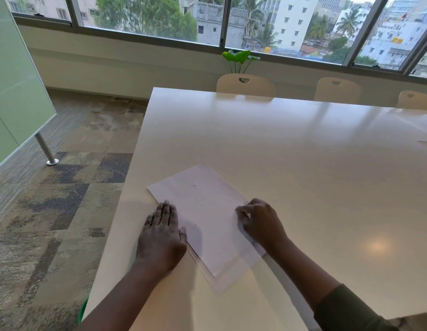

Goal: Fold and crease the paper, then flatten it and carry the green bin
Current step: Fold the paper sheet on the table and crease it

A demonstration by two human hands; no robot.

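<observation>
A large white table (303, 163) fills most of the view; everything below is placed rel. to it. Beyond its far edge three pale chairs (245, 86) are tucked in, w/ a leafy plant (240, 57) behind the first and a long window above. Off its left side, patterned carpet and a green partition panel (14, 91) on a metal leg are seen.

The paper (205, 211) lies flat on the table's near-left corner, set at an angle; it appears already doubled, w/ a lower layer showing past the top layer at the near end. A sliver of bright green (83, 309) is glimpsed below the table's near-left edge, prob. the green bin, though too little is shown to be sure.

The left hand (162, 235) is laid palm-down w/ fingers straight, pressing the paper's left edge and partly the tabletop. The right hand (260, 223) is curled over the paper's right edge; whether the edge is pinched or only pressed by the fingertips cannot be told.

Step judged in hand: creasing/flattening the fold. Next move, as judged: the fold line is to be run firmly along its length while the sheet is kept pinned, so layers aren't skewed; then the bin is to be reached for.
</observation>
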